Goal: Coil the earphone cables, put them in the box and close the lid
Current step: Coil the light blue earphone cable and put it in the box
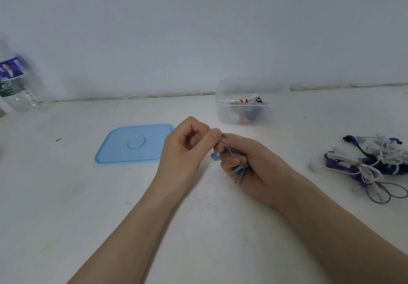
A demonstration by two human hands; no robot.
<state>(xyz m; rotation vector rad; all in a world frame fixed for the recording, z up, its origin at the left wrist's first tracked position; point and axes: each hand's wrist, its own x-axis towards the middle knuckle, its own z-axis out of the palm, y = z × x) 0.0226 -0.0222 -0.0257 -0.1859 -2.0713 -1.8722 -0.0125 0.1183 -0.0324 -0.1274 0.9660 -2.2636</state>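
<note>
Right hand (249,164) grips the coiled blue earphone cable (239,169); left hand (187,149) fingers pinch its end

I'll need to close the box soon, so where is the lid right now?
The blue lid lies flat on the table, left of centre in the head view, just left of the left hand and apart from the clear box.

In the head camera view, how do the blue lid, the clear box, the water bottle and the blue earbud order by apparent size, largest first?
1. blue lid
2. clear box and water bottle: they look alike; the bottle is cut off at the frame edge, so I leave them unranked.
3. blue earbud, hanging between the hands, plainly smallest.
</note>
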